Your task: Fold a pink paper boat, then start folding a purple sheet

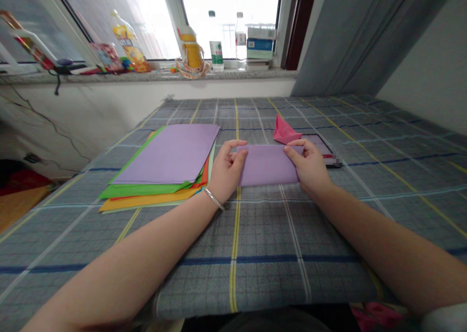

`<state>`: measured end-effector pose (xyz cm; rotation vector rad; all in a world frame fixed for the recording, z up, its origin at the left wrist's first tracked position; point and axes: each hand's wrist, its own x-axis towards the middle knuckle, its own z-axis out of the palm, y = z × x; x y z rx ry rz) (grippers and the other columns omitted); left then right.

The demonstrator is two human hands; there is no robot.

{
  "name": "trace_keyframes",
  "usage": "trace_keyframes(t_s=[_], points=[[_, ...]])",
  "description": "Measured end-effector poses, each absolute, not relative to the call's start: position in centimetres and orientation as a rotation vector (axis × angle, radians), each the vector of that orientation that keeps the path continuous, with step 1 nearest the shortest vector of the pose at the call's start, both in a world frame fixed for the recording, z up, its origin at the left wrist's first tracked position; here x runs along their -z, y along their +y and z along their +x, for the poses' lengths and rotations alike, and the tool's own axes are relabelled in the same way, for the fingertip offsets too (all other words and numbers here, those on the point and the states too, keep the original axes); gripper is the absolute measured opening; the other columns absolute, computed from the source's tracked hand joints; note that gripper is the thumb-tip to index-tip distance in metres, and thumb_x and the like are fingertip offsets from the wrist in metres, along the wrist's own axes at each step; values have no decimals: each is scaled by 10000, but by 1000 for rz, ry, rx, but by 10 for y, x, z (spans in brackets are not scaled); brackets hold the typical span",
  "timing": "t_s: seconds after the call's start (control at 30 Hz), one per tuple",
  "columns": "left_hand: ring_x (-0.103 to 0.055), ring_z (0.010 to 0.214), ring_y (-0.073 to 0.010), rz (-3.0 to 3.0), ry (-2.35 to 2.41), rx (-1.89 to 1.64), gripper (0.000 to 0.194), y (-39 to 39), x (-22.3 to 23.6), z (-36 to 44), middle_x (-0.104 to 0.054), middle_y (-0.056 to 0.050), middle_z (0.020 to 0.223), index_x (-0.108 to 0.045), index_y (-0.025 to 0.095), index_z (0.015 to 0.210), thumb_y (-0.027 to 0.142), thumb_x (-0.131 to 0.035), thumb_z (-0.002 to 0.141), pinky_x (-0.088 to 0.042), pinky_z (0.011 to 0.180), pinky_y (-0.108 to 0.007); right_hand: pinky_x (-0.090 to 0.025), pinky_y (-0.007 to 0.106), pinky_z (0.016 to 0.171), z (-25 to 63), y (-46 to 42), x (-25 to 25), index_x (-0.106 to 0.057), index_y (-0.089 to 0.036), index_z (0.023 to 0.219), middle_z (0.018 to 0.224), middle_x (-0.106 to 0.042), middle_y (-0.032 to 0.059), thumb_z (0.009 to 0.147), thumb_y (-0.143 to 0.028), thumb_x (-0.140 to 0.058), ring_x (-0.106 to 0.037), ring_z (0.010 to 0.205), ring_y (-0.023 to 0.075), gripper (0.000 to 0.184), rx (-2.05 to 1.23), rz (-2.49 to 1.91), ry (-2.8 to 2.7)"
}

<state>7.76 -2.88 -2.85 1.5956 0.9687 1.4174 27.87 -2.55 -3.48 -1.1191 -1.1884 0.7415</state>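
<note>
A folded strip of lilac paper (268,165) lies flat on the checked cloth (255,235), held at both ends. My left hand (228,169) pinches its left end, with a silver bangle (213,199) on the wrist. My right hand (307,167) grips the right end, fingers and thumb pressing on the paper. To the left of my left hand lies a loose stack of coloured paper (164,154), lilac on top with green, orange and yellow sheets beneath. A folded pink paper shape (286,131) sits just beyond my right hand, beside a dark tablet (321,147) partly hidden by that hand.
The cloth-covered surface ends at a white wall below a stone window sill (153,76). Along the sill stand several plastic bottles (216,43), a stack of boxes (260,43) and assorted packages. A grey curtain (350,35) hangs at the back right.
</note>
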Motion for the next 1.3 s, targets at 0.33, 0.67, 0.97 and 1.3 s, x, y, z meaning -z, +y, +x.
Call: trace_keyframes(t_s=[0.33, 0.67, 0.97, 1.3], points=[[-250, 385, -64, 1615, 988, -1465, 192, -25, 30, 76, -310, 102, 481, -537, 212, 1069, 266, -524, 885, -184, 389, -167, -450, 299, 610, 281, -27, 33, -577, -257, 977, 898, -628, 5, 714, -341, -705, -569, 718, 163, 304, -590, -1055, -1365], [-260, 375, -66, 1578, 994, -1459, 179, -21, 32, 74, -322, 101, 476, -535, 217, 1052, 273, -531, 882, -200, 384, -166, -381, 264, 488, 281, -33, 27, -688, -238, 912, 736, -626, -3, 754, -340, -664, -494, 557, 126, 190, -406, -1198, -1451], [-303, 388, -63, 1497, 1042, -1398, 206, -20, 33, 74, -351, 90, 498, -551, 215, 1047, 297, -545, 858, -216, 396, -162, -465, 301, 613, 284, -30, 28, -712, -214, 854, 808, -695, 35, 765, -356, -652, -569, 643, 154, 178, -348, -1286, -1497], [-499, 515, -91, 1506, 1298, -1295, 200, 3, 43, 64, -638, 3, 666, -694, 157, 919, 293, -610, 798, -338, 457, -189, -499, 327, 681, 296, -6, 47, -710, -207, 898, 831, -727, 41, 741, -321, -665, -659, 743, 187, 199, -594, -1380, -1570]])
